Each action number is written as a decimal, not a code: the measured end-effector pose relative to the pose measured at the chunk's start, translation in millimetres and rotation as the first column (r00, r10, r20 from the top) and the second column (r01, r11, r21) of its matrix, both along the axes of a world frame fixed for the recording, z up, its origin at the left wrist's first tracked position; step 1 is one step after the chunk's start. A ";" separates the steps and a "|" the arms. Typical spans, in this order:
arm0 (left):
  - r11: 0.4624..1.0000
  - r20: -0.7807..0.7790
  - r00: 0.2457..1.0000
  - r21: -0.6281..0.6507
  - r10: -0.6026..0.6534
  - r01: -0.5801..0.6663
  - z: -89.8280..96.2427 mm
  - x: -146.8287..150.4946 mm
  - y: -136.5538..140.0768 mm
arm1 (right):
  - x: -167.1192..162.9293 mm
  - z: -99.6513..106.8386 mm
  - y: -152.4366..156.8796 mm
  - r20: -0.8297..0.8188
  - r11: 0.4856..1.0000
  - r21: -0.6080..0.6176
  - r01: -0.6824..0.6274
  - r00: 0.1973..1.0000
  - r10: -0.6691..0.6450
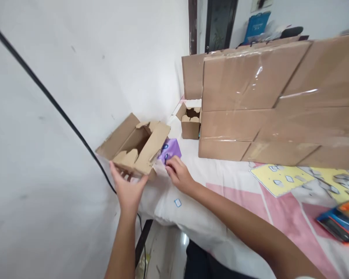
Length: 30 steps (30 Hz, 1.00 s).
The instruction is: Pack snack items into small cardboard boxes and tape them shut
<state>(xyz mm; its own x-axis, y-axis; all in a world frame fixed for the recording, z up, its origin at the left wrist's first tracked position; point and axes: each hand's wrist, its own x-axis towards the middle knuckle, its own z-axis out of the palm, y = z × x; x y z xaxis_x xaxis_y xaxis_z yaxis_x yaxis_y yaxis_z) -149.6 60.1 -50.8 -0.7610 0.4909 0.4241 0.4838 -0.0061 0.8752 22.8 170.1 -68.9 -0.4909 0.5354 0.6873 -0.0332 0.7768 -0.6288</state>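
My left hand (129,190) grips the near side of an open cardboard box (147,155), thumb and fingers spread along its lower edge. The box is tilted, with its flaps raised. Right beside it lies a purple piece (173,147) with small blue-outlined shapes on it. My right hand (178,174) is at the near edge of this purple piece, fingertips pinched together. What sits between those fingertips is too small to make out. A little paper cut-out with a blue outline (177,202) lies on the bedsheet (197,170) below the right wrist.
A smaller open cardboard box (190,128) stands farther back. Large taped cardboard panels (238,85) rise along the right. Yellow paper sheets (279,178) and a blue-and-orange item (340,223) lie at right. A black cable (55,102) runs along the white wall at left.
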 end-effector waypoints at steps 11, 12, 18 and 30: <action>0.769 0.202 0.753 -0.002 -0.626 0.639 -68.7 139.2 -49.9 | 220.6 4.0 -130.4 0.511 0.797 0.261 0.544 0.623 -0.593; 0.719 0.203 0.703 0.009 -0.682 0.695 -71.6 150.2 -40.0 | 237.5 8.1 -131.0 0.557 0.796 0.269 0.542 0.587 -0.588; 0.437 0.255 0.402 0.098 -0.880 0.894 -76.0 193.9 14.2 | 306.3 8.5 -140.3 0.668 0.900 0.125 0.418 0.635 -0.388; 0.471 0.140 0.461 0.043 -0.876 0.881 -55.2 201.8 25.6 | 320.0 -33.5 -148.3 0.397 0.893 -0.177 0.414 0.860 -0.320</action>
